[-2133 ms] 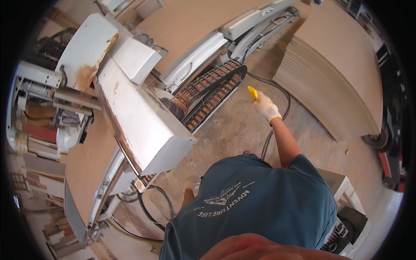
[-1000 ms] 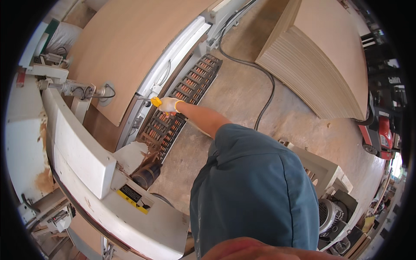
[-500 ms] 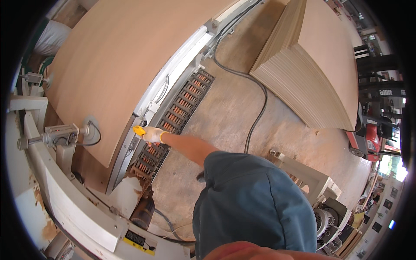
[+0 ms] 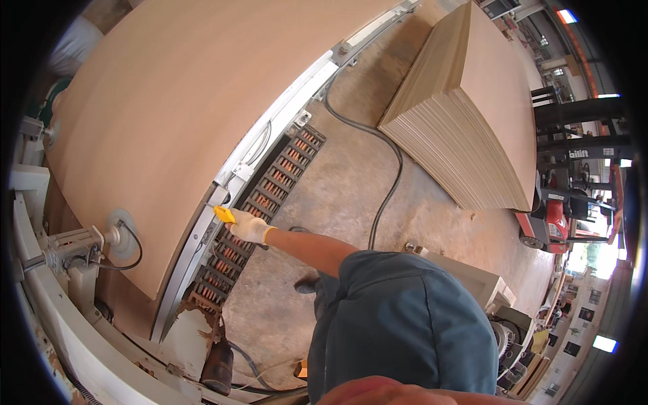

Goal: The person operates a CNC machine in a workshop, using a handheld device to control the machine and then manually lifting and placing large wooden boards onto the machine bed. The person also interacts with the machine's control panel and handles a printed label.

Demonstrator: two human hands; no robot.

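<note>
My left hand (image 4: pixel 248 228), in a white work glove with a yellow cuff, reaches out to the left. Its fingers close round a small yellow hand tool (image 4: pixel 224 214), whose exact kind I cannot make out. The tool is at the edge of a large tan wood board (image 4: pixel 182 108), just by the pale metal rail (image 4: pixel 253 138) that runs along this edge. Whether the tool touches the board is unclear. A suction cup on an arm (image 4: pixel 123 233) sits on the board's surface. My right hand is out of view.
Below the rail runs a slatted dark grating (image 4: pixel 270 192). A black cable (image 4: pixel 398 169) crosses the concrete floor. A tall stack of boards (image 4: pixel 439 135) stands at the far right, with a red forklift (image 4: pixel 555 219) beyond. A machine frame (image 4: pixel 88 337) curves along the lower left.
The view has shifted, showing more of the hall at right. My left hand has drawn slightly back from the rail, still gripping the yellow hand tool.
</note>
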